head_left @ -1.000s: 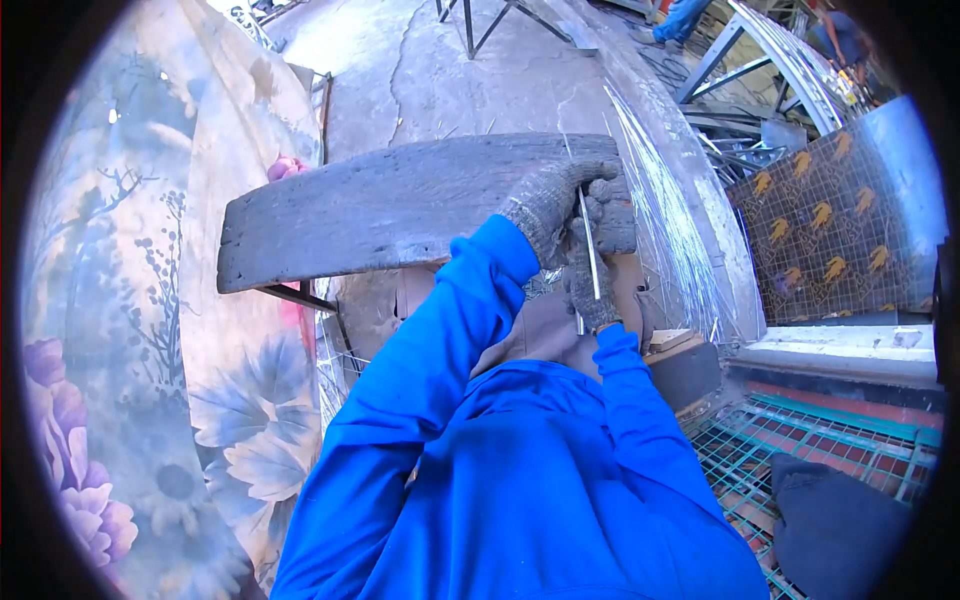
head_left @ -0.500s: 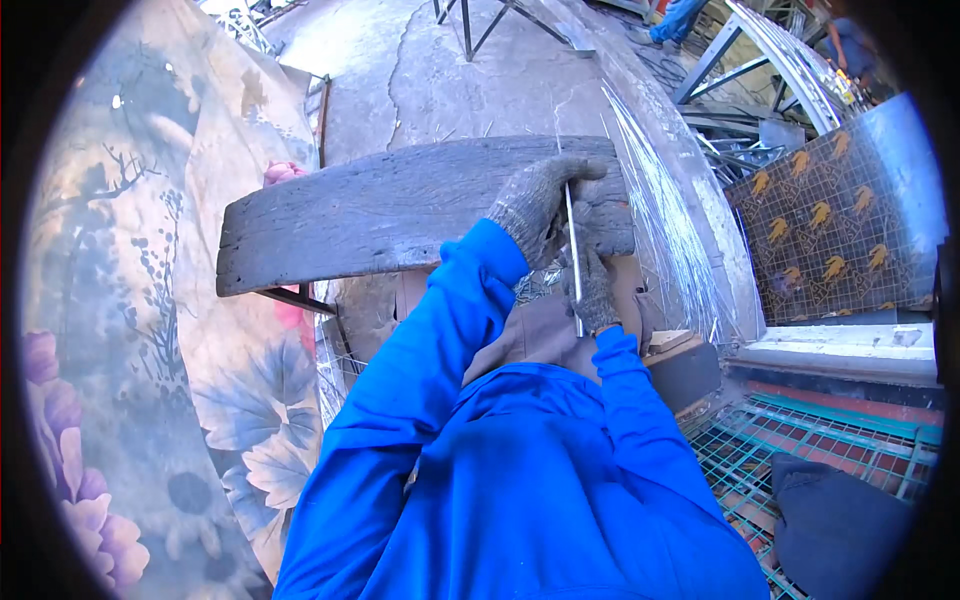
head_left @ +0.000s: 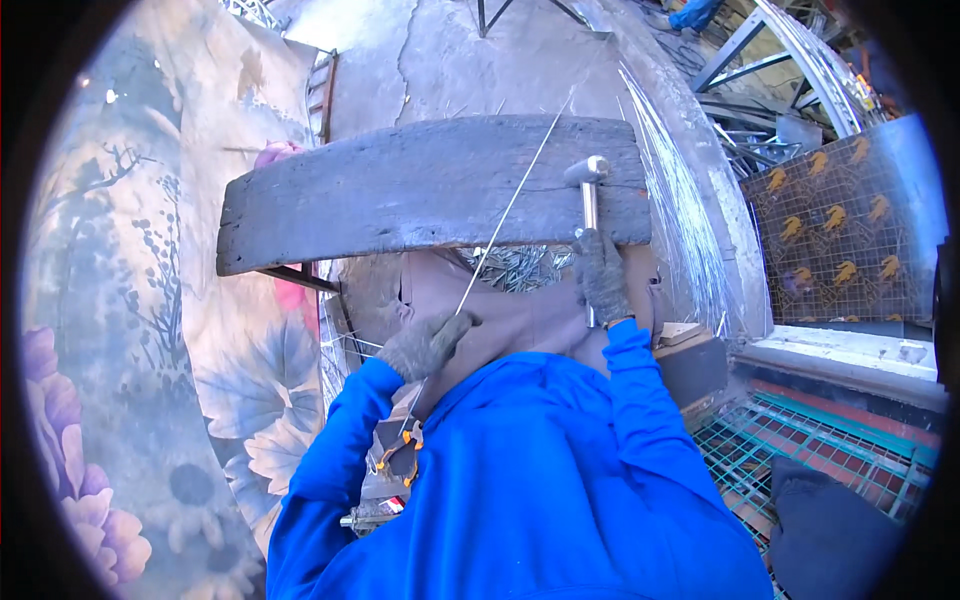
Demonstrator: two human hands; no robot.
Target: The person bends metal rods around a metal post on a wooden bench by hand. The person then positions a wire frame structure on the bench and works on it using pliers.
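Clutching a thin rod [head_left: 518,193] that slants over the counter [head_left: 400,195], the left hand [head_left: 432,345] sits low, parted since half a second ago from the right hand [head_left: 600,278], which grasps a hammer [head_left: 590,205], head pointing away from the body.

Flowered sheet [head_left: 150,330] at left, patterned board [head_left: 835,225], green wire grid [head_left: 795,440] and dark cloth [head_left: 835,530] at right.

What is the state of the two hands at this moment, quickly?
Left hand: closed, holding a thin rod.
Right hand: closed, holding a hammer by its handle.
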